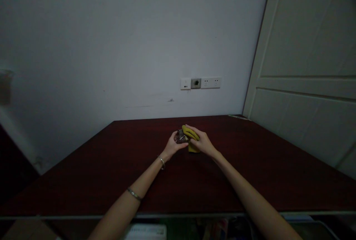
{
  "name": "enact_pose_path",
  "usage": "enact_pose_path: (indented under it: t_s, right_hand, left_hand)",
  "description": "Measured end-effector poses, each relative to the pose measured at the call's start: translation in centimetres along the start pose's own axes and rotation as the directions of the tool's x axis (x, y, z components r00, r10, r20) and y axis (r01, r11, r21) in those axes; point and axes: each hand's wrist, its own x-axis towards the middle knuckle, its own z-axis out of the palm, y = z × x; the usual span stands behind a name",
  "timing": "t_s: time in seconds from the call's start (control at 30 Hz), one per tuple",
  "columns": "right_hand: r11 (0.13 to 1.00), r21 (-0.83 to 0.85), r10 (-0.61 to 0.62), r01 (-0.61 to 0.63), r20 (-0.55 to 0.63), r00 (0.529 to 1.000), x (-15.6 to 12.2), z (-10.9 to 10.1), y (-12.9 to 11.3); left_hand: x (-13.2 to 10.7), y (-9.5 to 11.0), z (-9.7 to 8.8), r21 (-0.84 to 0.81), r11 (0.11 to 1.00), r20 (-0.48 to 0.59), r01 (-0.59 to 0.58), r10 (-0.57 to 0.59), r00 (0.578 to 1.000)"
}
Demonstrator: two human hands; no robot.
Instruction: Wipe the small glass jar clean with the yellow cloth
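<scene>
Above the middle of the dark red table (pixel 133 180), my left hand (pixel 171 147) is closed around a small clear glass-like object (pixel 181 137), thumb below and fingers at its left side. Its exact kind is hard to make out in the dim light. My right hand (pixel 205 143) grips a folded yellow cloth (pixel 190 132), fingers over the top and thumb beneath. The cloth presses against the right side of the clear object, and one end of it hangs down under my right hand. Two bracelets circle my left forearm.
A white wall with a row of sockets (pixel 210 82) rises behind the table. To the right stands a pale panelled door (pixel 303 80). Under the table's front edge, a white box-like item (pixel 146 231) and other dim items show.
</scene>
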Motion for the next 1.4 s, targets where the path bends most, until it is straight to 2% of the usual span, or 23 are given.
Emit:
enact_pose_path:
  t_s: [0.13,0.33,0.5,0.57,0.83,0.93,1.1,1.3,1.4]
  right_hand:
    - [0.989,-0.112,-0.099,0.100,0.007,0.995,-0.1,0.2,-0.2]
    - [0.965,-0.170,-0.188,0.201,0.088,0.978,-0.3,0.1,0.1]
    - [0.953,-0.248,-0.152,0.172,0.096,0.984,-0.1,-0.3,1.4]
    - [0.951,-0.269,-0.134,0.153,0.089,0.987,-0.1,-0.4,1.7]
    - [0.946,-0.244,-0.181,0.215,0.156,0.971,-0.1,-0.2,0.7]
    - [0.964,-0.209,-0.140,0.162,0.115,0.983,0.0,-0.2,1.1]
    - [0.997,-0.066,0.030,-0.029,0.019,0.999,0.1,-0.3,2.1]
    - [0.990,0.121,0.063,-0.067,0.038,0.997,0.0,-0.1,1.3]
    - [0.974,0.189,0.133,-0.122,-0.046,0.990,0.0,0.4,1.0]
  left_hand:
    - [0.1,0.3,0.0,-0.002,0.999,-0.020,-0.042,0.041,0.999]
    - [0.3,0.0,-0.6,0.054,0.997,-0.054,-0.064,0.067,0.996]
    - [0.3,-0.2,-1.0,0.130,0.987,0.055,-0.091,0.085,0.995]
    - [0.3,-0.1,-1.0,0.146,0.984,0.063,-0.097,0.088,0.994]
    - [0.5,-0.3,-1.0,0.096,0.992,-0.058,-0.086,0.092,0.994]
    - [0.4,-0.3,-0.9,0.093,0.991,-0.029,-0.091,0.094,0.995]
    - [0.1,-0.2,-0.5,0.050,0.997,0.009,-0.063,0.063,0.998]
    - [0.0,-0.3,0.1,-0.022,0.999,-0.034,-0.043,0.042,0.999]
    - [-0.1,-0.4,0.4,-0.038,0.999,-0.017,-0.038,0.037,0.999]
